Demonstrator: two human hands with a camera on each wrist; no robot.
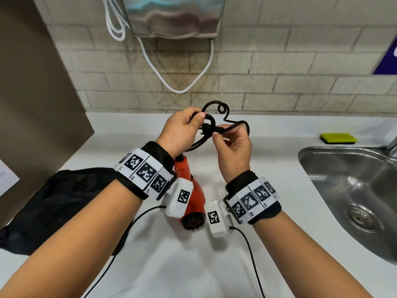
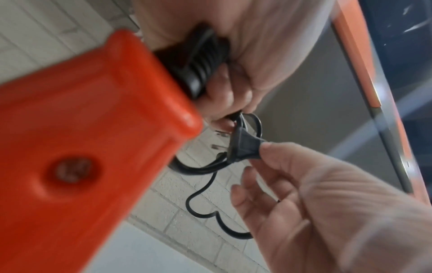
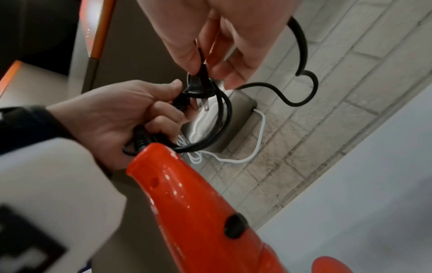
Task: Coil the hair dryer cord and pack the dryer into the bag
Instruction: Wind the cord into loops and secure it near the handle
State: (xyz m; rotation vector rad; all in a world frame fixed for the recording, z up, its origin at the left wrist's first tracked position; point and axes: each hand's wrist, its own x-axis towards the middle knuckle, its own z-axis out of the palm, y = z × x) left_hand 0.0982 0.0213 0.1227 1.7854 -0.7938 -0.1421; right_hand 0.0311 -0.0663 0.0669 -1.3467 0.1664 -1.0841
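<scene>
Counter (image 1: 150,265) sits below both hands, sink (image 1: 354,190) off to the right hand's side. Bag (image 1: 60,203), black and slack, lies flat under the left forearm, mouth not visible (can't tell if it's open).

Hair dryer (image 1: 191,190) is orange, hanging below the left wrist with its intake grille toward the camera; whether it rests on the counter or dangles by the cord I can't tell.

Left hand (image 1: 182,132) is curled round the gathered loops of the cord (image 1: 214,108) and the ribbed strain relief at the handle end. Right hand (image 1: 234,147) pinches the plug (image 2: 243,149) between thumb and forefinger, other fingers loose, just beside the left thumb.

Coiling looks nearly done; the step in hand reads as tucking the plug end to lock the bundle.

How to do it well:
- keep the left grip tight so loops don't spring open (the free tail is kinky and wants to uncurl)
- feed the plug prongs-first through the loop centre, then snug it
- take up the stray tail behind the right hand before tucking
- don't crank hard at the strain relief
- then free one hand to open the bag
</scene>
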